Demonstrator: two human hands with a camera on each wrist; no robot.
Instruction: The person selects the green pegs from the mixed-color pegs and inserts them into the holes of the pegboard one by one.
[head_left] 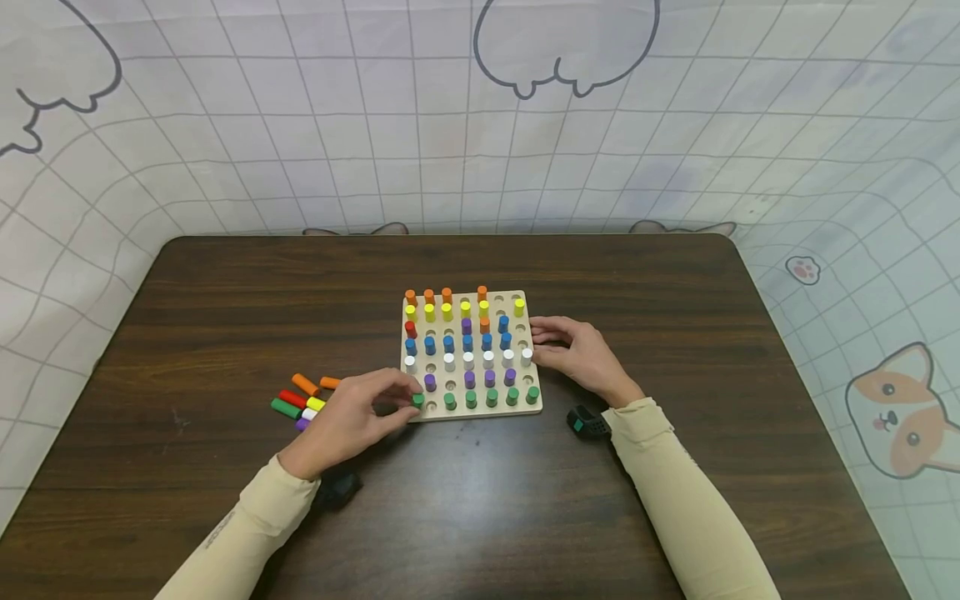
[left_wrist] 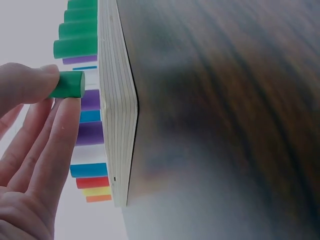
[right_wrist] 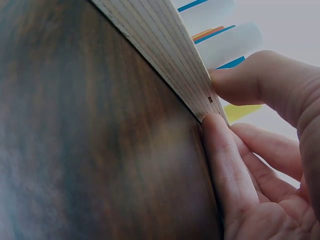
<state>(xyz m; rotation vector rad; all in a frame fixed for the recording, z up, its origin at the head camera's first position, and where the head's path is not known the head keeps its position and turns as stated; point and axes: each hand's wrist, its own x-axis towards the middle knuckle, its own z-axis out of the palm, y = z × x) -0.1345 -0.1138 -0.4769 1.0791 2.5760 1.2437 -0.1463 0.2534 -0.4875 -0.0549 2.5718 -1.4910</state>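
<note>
A light wooden pegboard (head_left: 487, 414) with rows of coloured pegs lies on the table. At its front left corner my left hand (head_left: 360, 408) pinches a green peg (left_wrist: 70, 84) between thumb and fingertip. In the left wrist view this peg is just off the board's top face, level with the row of green pegs (left_wrist: 75, 48). My right hand (head_left: 581, 354) is at the board's right side, fingers mostly straight. In the right wrist view its thumb touches the top edge and a fingertip (right_wrist: 214, 122) meets the layered side.
Left of the board lie several loose pegs, among them an orange peg (head_left: 305, 384), a red peg (head_left: 292, 398) and a green peg (head_left: 286, 408); my left hand partly covers the group. A dark wood table (head_left: 480, 517) stands before a grid-patterned cloth (head_left: 450, 125).
</note>
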